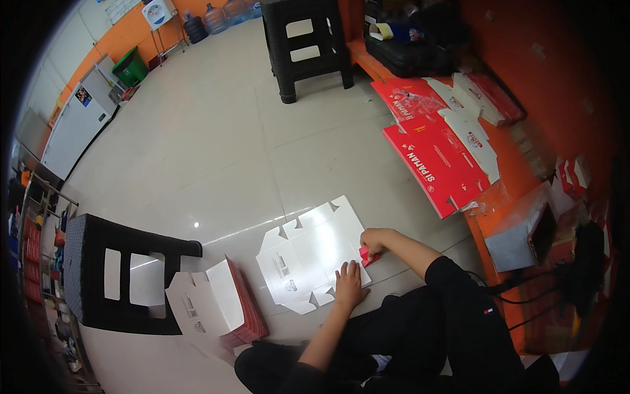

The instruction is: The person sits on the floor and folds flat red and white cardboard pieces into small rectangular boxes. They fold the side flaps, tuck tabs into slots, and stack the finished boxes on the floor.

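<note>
A flat unfolded white carton blank lies on the tiled floor, the left hand pressed flat with spread fingers on its near edge while the right hand, its grip closed, pinches what seems the blank's red side flap.

A white flat carton blank lies on the floor, folded red-white cartons beside it, red blanks well apart.

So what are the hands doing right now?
Left hand: open, flat on the white box blank.
Right hand: closed, pinching the blank's red flap.
</note>
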`<state>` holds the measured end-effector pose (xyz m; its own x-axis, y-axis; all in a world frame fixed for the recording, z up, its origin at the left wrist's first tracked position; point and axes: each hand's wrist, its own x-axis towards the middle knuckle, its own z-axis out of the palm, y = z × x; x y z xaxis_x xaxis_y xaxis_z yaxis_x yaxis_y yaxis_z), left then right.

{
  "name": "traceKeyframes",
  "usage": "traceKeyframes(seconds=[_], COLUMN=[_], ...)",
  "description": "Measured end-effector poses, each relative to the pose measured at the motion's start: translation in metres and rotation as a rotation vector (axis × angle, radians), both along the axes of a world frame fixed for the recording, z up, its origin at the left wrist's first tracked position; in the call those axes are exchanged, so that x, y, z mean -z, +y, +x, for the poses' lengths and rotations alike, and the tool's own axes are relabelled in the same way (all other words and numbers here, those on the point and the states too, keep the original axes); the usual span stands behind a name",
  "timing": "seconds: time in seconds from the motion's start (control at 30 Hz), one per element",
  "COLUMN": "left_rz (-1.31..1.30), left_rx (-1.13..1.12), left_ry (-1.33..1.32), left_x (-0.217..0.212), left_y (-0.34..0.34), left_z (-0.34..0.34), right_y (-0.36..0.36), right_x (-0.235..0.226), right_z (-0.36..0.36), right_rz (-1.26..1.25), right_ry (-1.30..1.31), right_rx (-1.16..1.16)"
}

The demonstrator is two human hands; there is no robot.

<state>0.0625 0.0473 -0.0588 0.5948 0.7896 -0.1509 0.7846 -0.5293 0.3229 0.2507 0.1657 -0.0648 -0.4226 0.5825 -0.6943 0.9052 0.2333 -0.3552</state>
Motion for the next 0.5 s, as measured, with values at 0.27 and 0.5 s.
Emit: traceKeyframes(seconds=[0.27, 0.5], left_rz=[-0.063, -0.018], left_rx=[0.072, 0.097], left_ry=[0.032, 0.030], left_x=[0.014, 0.012], left_y=[0.006, 0.004], left_z=[-0.004, -0.013], right_y=[-0.080, -0.013], right_x=[0.021, -0.016], right_z=[-0.016, -0.031], right_rz=[0.630, 0.120], right_ry=[0.084, 0.009], right_rx=[-0.189, -0.187])
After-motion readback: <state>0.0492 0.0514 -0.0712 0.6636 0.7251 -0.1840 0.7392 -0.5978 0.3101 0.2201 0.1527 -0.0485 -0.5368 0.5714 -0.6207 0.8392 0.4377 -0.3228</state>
